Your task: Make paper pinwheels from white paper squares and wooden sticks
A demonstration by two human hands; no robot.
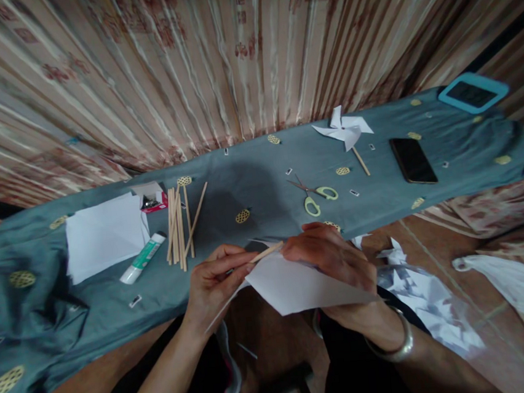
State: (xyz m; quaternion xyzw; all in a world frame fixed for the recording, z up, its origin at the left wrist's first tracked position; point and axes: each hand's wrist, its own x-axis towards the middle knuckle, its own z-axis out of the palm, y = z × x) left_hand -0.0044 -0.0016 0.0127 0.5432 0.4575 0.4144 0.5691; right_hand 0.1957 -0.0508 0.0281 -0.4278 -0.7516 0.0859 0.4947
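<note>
My left hand [219, 281] pinches a thin wooden stick [267, 253] near the table's front edge. White folded paper [293, 286] hangs just below the stick and spreads between both hands, one corner running under my left wrist. My right hand [330, 261] is closed on the paper at the stick's other end; its fingertips are partly hidden. Beyond my hands lie scissors [310, 195] with light green handles, blades apart. Farther back rests a finished white paper pinwheel [343, 128] on a wooden stick.
On the left are stacked white paper [103, 236], a glue stick [142, 257], several wooden sticks [177, 229] and a small red box of pins [153, 197]. At right lie a phone [413, 160] and a blue-framed tablet [473, 93]. Paper scraps [422, 298] fill a clear bag on the floor.
</note>
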